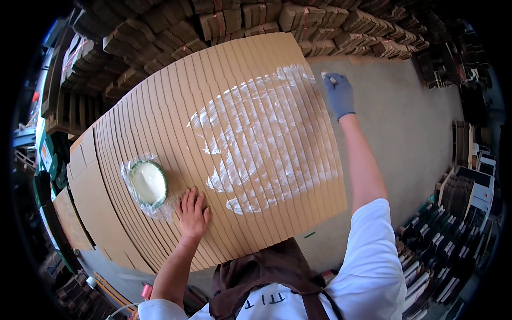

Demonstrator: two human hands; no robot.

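Note:
Overlapping cardboard sheets [160,117] lie fanned out in front of me, their edges forming narrow strips. Wet white streaks [256,138] coat the strips toward the right side. My left hand [193,216], bare, rests on the cardboard with its fingers extended. Just left of it sits a round tub [149,184] of white paste with a green rim, wrapped in clear plastic. My right hand [340,95], in a blue glove, is past the far right edge of the sheets. Its fingers are closed around a small pale-tipped tool, mostly hidden by the glove.
Stacks of bundled cardboard [314,24] line the far side, some on a wooden pallet [74,114] at the left. Grey floor [405,122] extends to the right. Dark racks with pale strips [442,240] stand at the lower right.

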